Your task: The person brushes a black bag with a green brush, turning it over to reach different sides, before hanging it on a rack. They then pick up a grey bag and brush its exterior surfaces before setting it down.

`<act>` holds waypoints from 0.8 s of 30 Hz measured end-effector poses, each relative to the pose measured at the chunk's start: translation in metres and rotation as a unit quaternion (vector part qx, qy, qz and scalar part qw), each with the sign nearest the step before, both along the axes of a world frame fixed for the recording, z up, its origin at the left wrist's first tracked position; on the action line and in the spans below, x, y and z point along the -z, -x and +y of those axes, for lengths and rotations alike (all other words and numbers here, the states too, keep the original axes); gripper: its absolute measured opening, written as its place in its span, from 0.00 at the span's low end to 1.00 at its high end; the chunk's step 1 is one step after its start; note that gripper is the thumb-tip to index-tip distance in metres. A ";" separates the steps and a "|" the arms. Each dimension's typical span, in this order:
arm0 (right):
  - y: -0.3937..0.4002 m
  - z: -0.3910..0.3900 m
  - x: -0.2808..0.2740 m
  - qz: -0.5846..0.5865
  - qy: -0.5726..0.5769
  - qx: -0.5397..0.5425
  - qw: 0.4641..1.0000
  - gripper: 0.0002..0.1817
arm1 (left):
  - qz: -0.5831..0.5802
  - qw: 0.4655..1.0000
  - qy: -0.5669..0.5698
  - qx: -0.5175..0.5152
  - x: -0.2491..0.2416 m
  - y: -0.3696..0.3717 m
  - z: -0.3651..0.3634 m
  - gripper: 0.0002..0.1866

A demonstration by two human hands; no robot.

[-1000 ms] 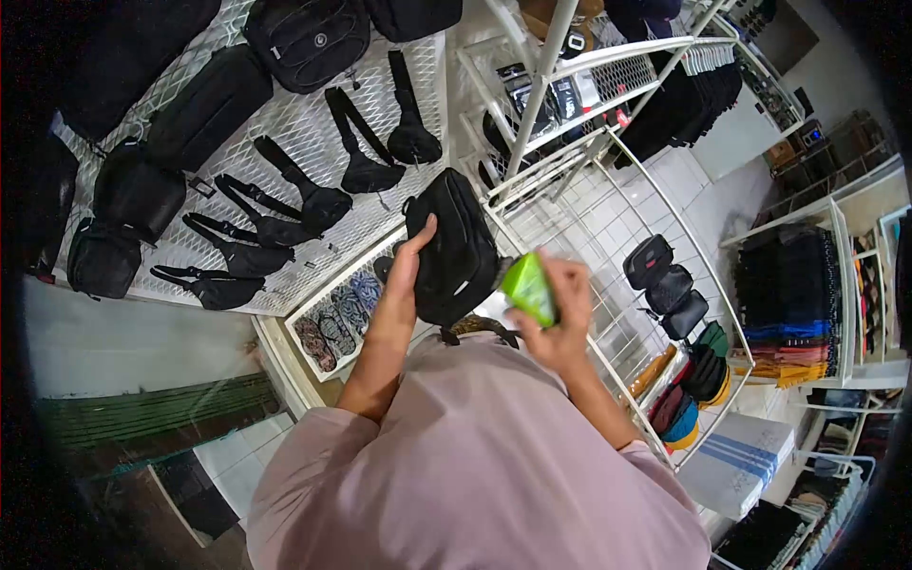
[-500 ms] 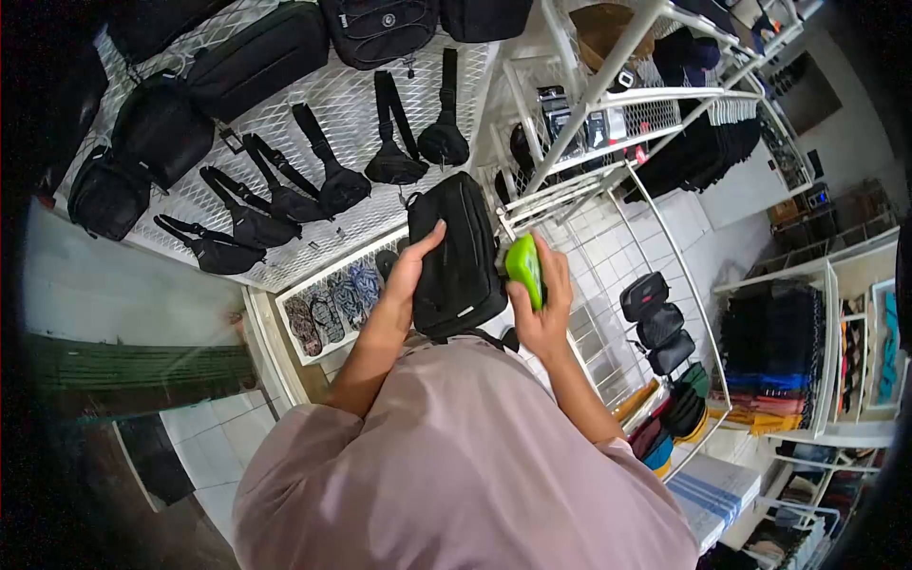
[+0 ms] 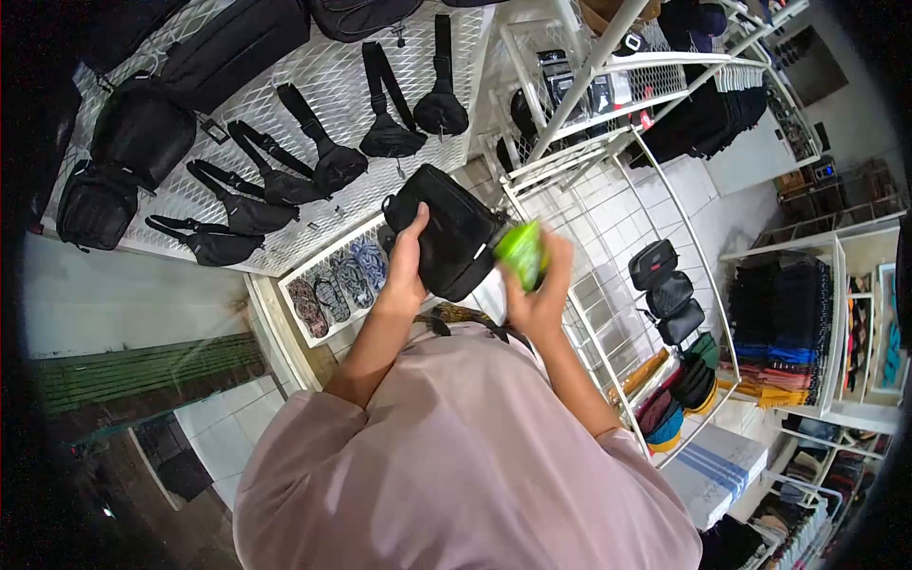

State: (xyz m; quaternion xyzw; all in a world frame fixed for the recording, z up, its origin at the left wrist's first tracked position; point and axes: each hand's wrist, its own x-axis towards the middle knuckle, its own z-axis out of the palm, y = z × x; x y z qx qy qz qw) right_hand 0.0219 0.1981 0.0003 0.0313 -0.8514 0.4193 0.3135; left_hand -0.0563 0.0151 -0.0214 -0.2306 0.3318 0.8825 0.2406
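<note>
Against a white mesh panel (image 3: 242,90) and tiled floor (image 3: 692,190), holds a black bag (image 3: 458,237) before the body in the left hand (image 3: 407,264), thumb on its face, other fingers hidden behind. Grips a blurred green pack (image 3: 519,255) in the right hand's (image 3: 543,290) fingers, just beside the bag. Has patterned goods (image 3: 332,298) near the left forearm, black pouches (image 3: 339,168) beyond, cases (image 3: 669,294) rightward.

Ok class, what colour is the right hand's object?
The object is mostly bright green, shown in the head view.
</note>
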 end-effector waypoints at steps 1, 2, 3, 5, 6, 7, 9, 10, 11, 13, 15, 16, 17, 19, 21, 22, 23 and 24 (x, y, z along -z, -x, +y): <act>0.008 -0.004 -0.012 0.011 0.052 0.057 0.997 0.37 | 0.025 1.000 -0.016 0.008 0.002 -0.001 -0.001 0.23; 0.003 -0.004 -0.011 0.013 0.051 0.057 0.997 0.37 | 0.026 0.999 -0.016 0.009 0.006 -0.002 0.000 0.23; -0.006 -0.005 -0.010 0.038 0.020 -0.011 0.999 0.37 | 0.030 0.999 -0.028 0.012 0.009 0.000 0.002 0.23; -0.028 -0.004 -0.012 -0.007 -0.095 -0.159 0.983 0.37 | 0.012 1.000 -0.016 0.018 0.009 0.005 0.008 0.25; -0.030 -0.004 -0.016 0.024 -0.155 -0.195 0.968 0.37 | 0.015 0.999 -0.016 0.025 0.009 0.007 0.010 0.25; -0.029 0.001 -0.013 0.001 -0.132 -0.165 0.977 0.35 | 0.020 0.999 -0.010 0.026 0.010 0.008 0.012 0.25; -0.008 0.017 0.000 0.037 -0.091 -0.063 0.993 0.38 | 0.003 1.000 -0.024 0.014 0.013 0.009 0.015 0.25; 0.002 0.013 -0.013 0.015 0.002 0.040 0.999 0.41 | 0.002 1.000 -0.026 0.013 0.012 0.006 0.017 0.25; 0.002 0.014 -0.015 0.002 0.005 0.043 0.999 0.41 | 0.006 1.000 -0.023 0.019 0.009 0.004 0.018 0.25; -0.004 0.011 -0.010 0.012 0.012 0.022 1.000 0.40 | 0.014 0.999 -0.014 0.036 -0.003 0.004 0.019 0.23; -0.029 0.005 -0.005 -0.005 -0.048 -0.059 0.997 0.36 | 0.000 0.999 -0.023 0.038 0.012 0.012 0.020 0.22; -0.035 0.005 -0.013 -0.029 -0.061 -0.150 0.986 0.32 | -0.017 0.999 -0.036 0.033 0.020 0.017 0.021 0.21; -0.034 0.008 -0.008 -0.018 -0.091 -0.146 0.985 0.34 | 0.011 0.997 -0.065 0.040 0.029 0.021 0.021 0.18; -0.020 0.016 0.006 0.016 -0.086 -0.068 0.994 0.38 | 0.015 0.998 -0.060 0.029 0.028 0.020 0.026 0.17; 0.004 0.016 -0.009 -0.012 0.016 0.087 0.996 0.42 | 0.019 0.999 -0.046 0.004 0.027 0.016 0.031 0.16; 0.006 0.019 -0.008 -0.010 0.008 0.083 0.996 0.43 | 0.022 0.999 -0.037 -0.008 0.025 0.014 0.032 0.16; 0.000 0.018 -0.004 -0.009 -0.028 0.030 0.999 0.43 | 0.029 0.999 -0.028 -0.018 0.023 0.017 0.033 0.15; -0.010 0.015 -0.003 -0.008 -0.063 -0.021 0.998 0.44 | 0.036 0.999 -0.019 -0.026 0.021 0.020 0.033 0.15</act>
